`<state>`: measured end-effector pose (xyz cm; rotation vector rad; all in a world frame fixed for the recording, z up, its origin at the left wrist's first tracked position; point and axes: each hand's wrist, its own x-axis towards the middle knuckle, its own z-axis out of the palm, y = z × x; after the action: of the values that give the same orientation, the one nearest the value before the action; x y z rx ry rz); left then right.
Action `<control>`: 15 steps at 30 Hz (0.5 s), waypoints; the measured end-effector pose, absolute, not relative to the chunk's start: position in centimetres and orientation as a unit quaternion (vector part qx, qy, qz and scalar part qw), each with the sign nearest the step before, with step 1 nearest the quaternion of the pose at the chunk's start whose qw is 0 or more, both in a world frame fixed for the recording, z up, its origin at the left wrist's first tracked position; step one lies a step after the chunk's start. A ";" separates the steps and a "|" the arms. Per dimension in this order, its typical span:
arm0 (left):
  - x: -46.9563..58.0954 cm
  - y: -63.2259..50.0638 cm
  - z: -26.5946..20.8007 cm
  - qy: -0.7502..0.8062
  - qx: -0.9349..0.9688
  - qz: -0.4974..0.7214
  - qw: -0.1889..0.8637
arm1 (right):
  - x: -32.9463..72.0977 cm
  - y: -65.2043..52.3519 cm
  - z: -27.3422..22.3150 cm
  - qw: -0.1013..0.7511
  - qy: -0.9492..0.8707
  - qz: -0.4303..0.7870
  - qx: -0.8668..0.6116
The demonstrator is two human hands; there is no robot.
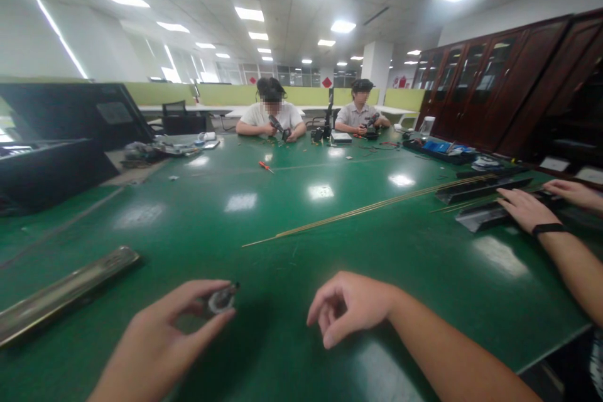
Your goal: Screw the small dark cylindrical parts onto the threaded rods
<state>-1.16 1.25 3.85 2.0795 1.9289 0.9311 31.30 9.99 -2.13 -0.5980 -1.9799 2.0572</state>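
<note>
Between thumb and fingertips, my left hand (169, 326) grips a small grey ring-shaped piece (220, 301) with a dark bit at its upper edge; its exact kind is too blurred to tell. It is held above the green tabletop (282, 276). To the right, my right hand (351, 308) hovers with loosely curled fingers, the thumb apart from them and nothing visible in its grasp. Beyond both hands, long thin brass-coloured rods (339, 218) lie slanting across the table. A long metal channel (70, 292) rests left of my left hand.
At right, another person's hands (527, 208) touch dark metal channels (485, 217). A red screwdriver (265, 166) lies farther off. Two people (271, 113) sit across the table with power drills. Dark panels (51, 169) stand at left; a parts tray (438, 147) sits at far right.
</note>
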 end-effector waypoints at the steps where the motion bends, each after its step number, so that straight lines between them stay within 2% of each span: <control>1: 0.7 1.1 3.5 0.618 0.719 0.295 0.122 | 31.7 10.2 -1.9 0.116 -0.675 0.701 -0.198; 4: 5.9 0.6 3.0 0.565 0.769 0.226 0.196 | 32.9 11.1 -1.3 0.160 -0.684 0.692 -0.170; 9: 9.4 0.6 2.2 0.552 0.787 0.160 0.226 | 33.4 11.5 -1.2 0.273 -0.692 0.642 -0.186; 12: 9.0 0.8 0.9 0.563 0.776 0.167 0.229 | 32.8 10.7 -1.0 0.281 -0.724 0.596 -0.204; 15: 8.4 0.7 -0.1 0.589 0.749 0.192 0.236 | 32.3 9.8 -0.6 0.245 -0.797 0.500 -0.234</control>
<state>8.40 0.65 -0.06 2.0528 1.6146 0.5266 32.25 9.81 -0.65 -0.6385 -2.1756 1.3657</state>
